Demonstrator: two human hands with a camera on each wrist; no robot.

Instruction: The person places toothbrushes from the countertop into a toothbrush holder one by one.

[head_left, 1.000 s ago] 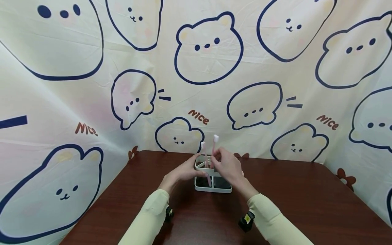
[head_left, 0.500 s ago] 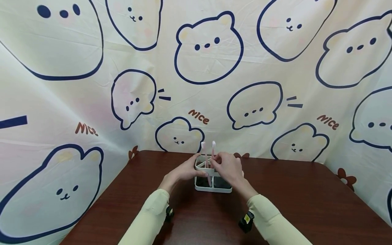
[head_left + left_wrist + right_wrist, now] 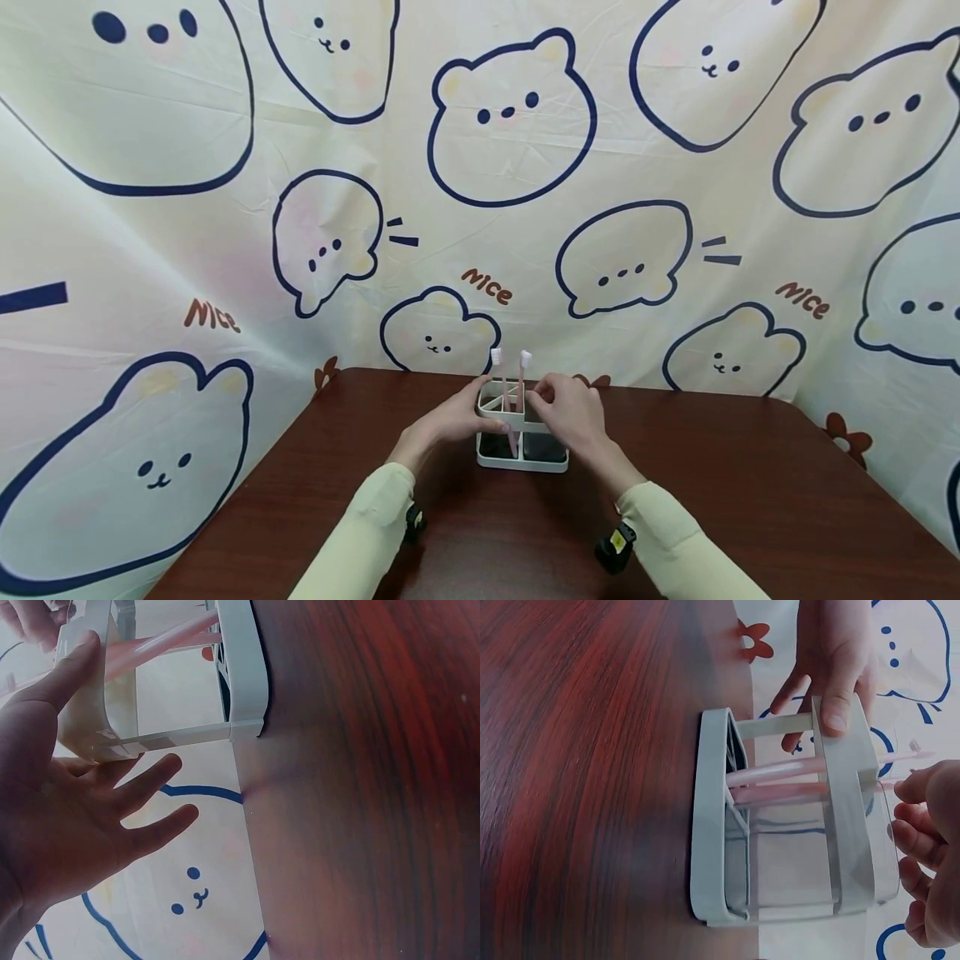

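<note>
A white two-tier toothbrush holder (image 3: 522, 467) stands on the table, a pale divided tray below and an open rack above. My left hand (image 3: 452, 418) grips the upper rack's left end, thumb in front; in the left wrist view its other fingers spread out. Two pink toothbrushes stand in the rack, heads up: one toothbrush (image 3: 496, 360) to the left, the other toothbrush (image 3: 522, 372) to the right. Their handles reach the lower tray in the right wrist view. Beside the rack's right end, my right hand (image 3: 576, 414) has loosely bent fingers (image 3: 915, 844) with nothing between them.
The dark brown wooden table (image 3: 735, 492) extends around the holder. Behind it hangs a pale cloth (image 3: 510, 167) printed with blue-outlined cartoon animals. A black wrist device (image 3: 616, 548) sits by the right cuff, another device (image 3: 415, 523) by the left.
The right-hand toothbrush has gone lower into the rack. My right hand has let go of it and shifted to the right. My left hand keeps its grip on the holder.
</note>
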